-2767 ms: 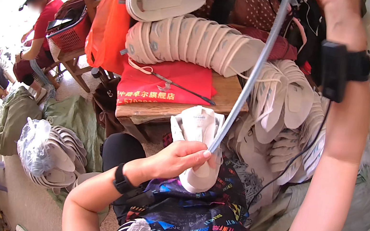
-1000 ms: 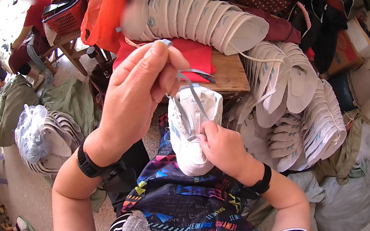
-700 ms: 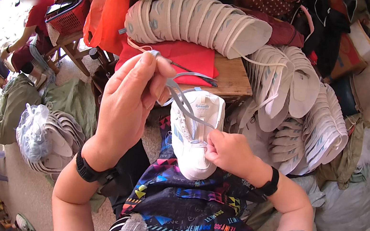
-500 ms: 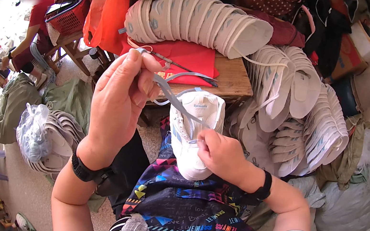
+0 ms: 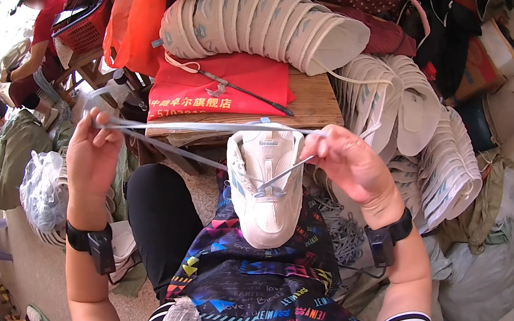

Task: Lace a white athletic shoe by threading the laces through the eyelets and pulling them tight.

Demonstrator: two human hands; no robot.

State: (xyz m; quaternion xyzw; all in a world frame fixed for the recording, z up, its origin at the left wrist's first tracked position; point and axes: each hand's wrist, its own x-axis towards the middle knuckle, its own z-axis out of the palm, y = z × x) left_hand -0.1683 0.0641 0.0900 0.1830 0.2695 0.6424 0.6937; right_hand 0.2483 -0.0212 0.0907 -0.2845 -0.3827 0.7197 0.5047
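A white sneaker (image 5: 261, 208) rests on my patterned apron (image 5: 250, 287), its toe toward me and its tongue facing away. Pale grey-blue shoelace (image 5: 201, 127) is threaded through its lower eyelets. My left hand (image 5: 94, 158), out to the left of the shoe, pinches lace between thumb and fingers. At the shoe's right my right hand (image 5: 355, 171) is closed on lace too. One stretch runs taut from hand to hand above the tongue; other lengths slant from each hand down to the eyelets.
Ahead is a wooden bench (image 5: 313, 105) with a red bag (image 5: 222, 84), a thin hooked tool (image 5: 247, 94) and a row of nested white shoe uppers (image 5: 251, 28). More stacked uppers (image 5: 406, 110) stand right. Loose laces (image 5: 340, 231) lie beside my lap. A person (image 5: 41, 36) works far left.
My left hand has moved left and down. My right hand has left the shoe's side, rising to the right. The lace now stretches between both hands.
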